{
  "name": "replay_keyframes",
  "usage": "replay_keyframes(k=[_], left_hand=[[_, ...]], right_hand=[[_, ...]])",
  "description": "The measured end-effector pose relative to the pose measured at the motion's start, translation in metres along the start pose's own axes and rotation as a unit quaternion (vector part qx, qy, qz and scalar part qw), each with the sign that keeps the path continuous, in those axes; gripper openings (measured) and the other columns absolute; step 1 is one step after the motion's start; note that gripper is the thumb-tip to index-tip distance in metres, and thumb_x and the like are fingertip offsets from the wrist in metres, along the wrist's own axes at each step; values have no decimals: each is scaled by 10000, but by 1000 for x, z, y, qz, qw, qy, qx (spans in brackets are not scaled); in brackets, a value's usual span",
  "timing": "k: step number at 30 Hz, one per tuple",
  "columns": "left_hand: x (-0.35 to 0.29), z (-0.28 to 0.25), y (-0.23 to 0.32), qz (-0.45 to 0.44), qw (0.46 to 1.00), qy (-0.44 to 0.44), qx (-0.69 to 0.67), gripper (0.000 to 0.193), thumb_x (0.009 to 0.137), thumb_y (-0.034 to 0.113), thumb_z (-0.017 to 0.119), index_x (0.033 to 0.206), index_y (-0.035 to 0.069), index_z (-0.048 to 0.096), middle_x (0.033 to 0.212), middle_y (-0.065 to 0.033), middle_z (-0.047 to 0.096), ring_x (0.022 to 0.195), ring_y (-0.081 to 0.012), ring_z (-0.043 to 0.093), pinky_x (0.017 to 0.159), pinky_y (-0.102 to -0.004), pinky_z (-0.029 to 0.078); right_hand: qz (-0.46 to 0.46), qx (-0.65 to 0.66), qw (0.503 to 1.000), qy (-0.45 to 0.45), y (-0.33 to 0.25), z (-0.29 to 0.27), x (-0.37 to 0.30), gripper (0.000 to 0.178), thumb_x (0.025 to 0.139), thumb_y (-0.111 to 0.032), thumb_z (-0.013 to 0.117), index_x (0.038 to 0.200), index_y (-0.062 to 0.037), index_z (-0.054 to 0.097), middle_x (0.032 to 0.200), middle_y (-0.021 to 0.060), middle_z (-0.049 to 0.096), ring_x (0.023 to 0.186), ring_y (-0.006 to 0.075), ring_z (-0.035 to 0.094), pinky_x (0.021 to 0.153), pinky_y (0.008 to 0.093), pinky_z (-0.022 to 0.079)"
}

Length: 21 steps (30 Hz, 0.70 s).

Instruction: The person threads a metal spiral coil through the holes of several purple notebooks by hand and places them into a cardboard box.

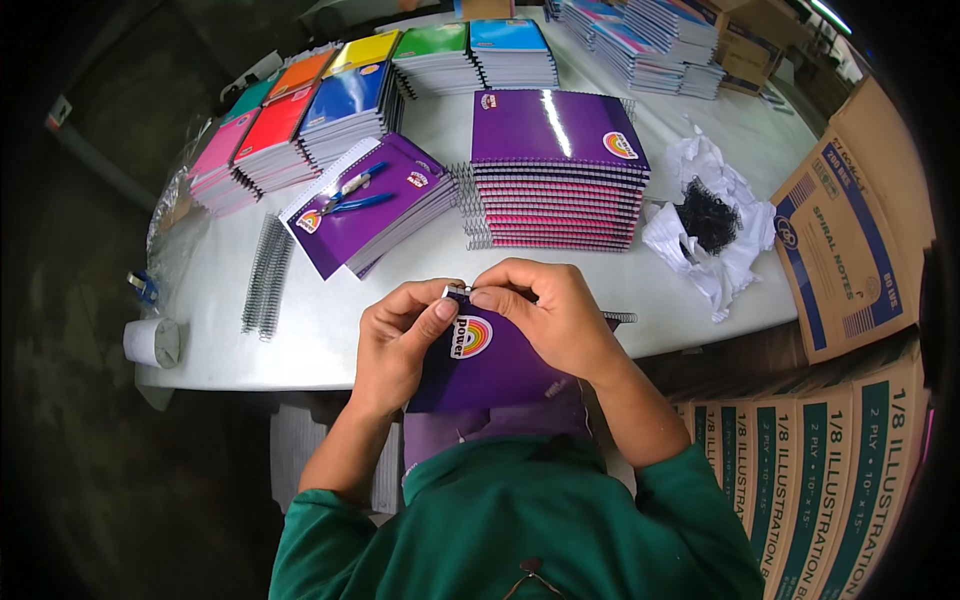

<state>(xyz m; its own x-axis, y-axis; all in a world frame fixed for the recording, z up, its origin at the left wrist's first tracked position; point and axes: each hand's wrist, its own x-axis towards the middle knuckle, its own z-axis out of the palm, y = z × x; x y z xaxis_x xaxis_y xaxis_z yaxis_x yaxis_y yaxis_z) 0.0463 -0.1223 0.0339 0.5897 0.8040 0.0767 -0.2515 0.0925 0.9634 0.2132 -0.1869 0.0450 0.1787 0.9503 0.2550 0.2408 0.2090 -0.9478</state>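
Observation:
A purple notebook cover (480,385) with a rainbow sticker rests against my lap at the table's front edge. My left hand (402,335) is closed on its upper left corner, thumb on top. Close beside it, my right hand (545,310) pinches the spiral wire at the notebook's top edge; the fingertips hide most of that part. A free length of spiral wire (622,317) sticks out beyond my right hand. Past my hands, blue-handled pliers (358,203) and a white-and-blue tool (362,180) lie on a fanned pile of purple notebooks (405,215).
A tall purple notebook stack (560,125) stands ahead, loose spiral wires (266,285) to the left. Crumpled white paper (685,250) holds black wire scraps (708,215). Coloured notebooks (345,100) fill the far left. Cardboard boxes (845,230) crowd the right; a tape roll (152,343) sits left.

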Motion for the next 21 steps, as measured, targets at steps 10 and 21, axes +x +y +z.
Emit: replay_keyframes(k=[10,21], left_hand=[[31,-18,2,33,987,-158,-15,131,769,-13,629,888,20,586,803,-4,561,733,-67,532,658,-196,420],[57,29,36,305,868,13,392,250,870,132,622,1051,-38,596,822,-45,619,705,-96,552,616,-213,420]], right_hand=[[-66,62,993,72,7,12,-5,185,695,-44,759,752,-1,589,691,54,590,594,115,529,545,271,424],[-268,-50,895,354,-19,-76,17,351,675,-48,784,988,-9,630,983,82,649,1001,192,587,931,326,417]])
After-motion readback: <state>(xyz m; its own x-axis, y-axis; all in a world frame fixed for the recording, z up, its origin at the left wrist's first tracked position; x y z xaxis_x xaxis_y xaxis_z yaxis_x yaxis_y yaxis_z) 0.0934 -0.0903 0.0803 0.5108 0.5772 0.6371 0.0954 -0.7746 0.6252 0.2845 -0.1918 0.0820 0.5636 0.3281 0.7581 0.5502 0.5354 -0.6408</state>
